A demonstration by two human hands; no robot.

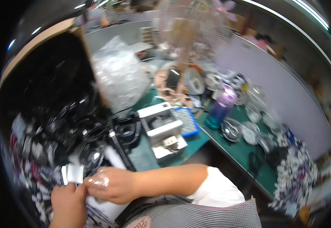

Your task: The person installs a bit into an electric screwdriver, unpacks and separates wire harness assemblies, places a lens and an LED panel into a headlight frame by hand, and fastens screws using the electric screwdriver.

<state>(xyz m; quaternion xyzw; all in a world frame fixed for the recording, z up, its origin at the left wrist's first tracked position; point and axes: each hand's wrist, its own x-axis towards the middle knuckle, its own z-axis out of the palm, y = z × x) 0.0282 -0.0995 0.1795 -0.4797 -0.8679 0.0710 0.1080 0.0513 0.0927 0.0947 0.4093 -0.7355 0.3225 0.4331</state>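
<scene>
At the lower left my two hands meet, fingertips close together. My left hand is closed, its fingers pinching the lower edge of a small flat white piece. My right hand reaches in from the right and is closed beside it. Crinkled clear plastic shines at its fingers; the fingertips are partly hidden, and the exact kind of the white piece cannot be made out. Just beyond the hands lies a heap of glossy black parts, some wrapped in clear film.
A white bench device stands on the green table, beside a blue tray. Behind are a big clear plastic bag and a fan. A purple-blue bottle stands to the right, near a grey partition.
</scene>
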